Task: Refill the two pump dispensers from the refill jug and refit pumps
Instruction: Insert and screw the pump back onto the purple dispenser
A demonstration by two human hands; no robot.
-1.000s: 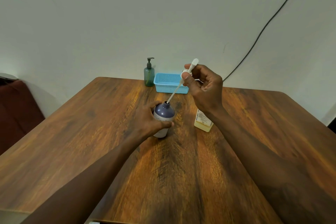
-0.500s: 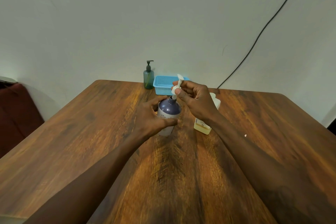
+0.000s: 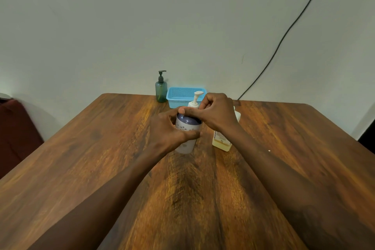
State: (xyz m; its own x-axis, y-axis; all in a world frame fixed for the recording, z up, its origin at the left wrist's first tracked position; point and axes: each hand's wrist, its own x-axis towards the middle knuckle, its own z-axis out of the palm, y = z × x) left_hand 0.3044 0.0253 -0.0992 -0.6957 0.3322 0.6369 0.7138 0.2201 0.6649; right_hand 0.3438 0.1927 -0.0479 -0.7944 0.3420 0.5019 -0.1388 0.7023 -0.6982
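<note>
White plastic pump (image 3: pixel 195 100) seated upright on purple-shouldered white dispenser bottle (image 3: pixel 187 128), mid wooden table (image 3: pixel 81 148). Right hand (image 3: pixel 218 112) grip pinching pump collar from right; left hand (image 3: pixel 169 130) grip wrapped round bottle body. Probably twisting about vertical axis next.

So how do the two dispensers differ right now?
The green dispenser stands untouched by the wall; the purple-topped dispenser is gripped by the left hand. Green has a dark pump; the other's white pump is at the right hand. Both stand upright with pumps in.
</note>
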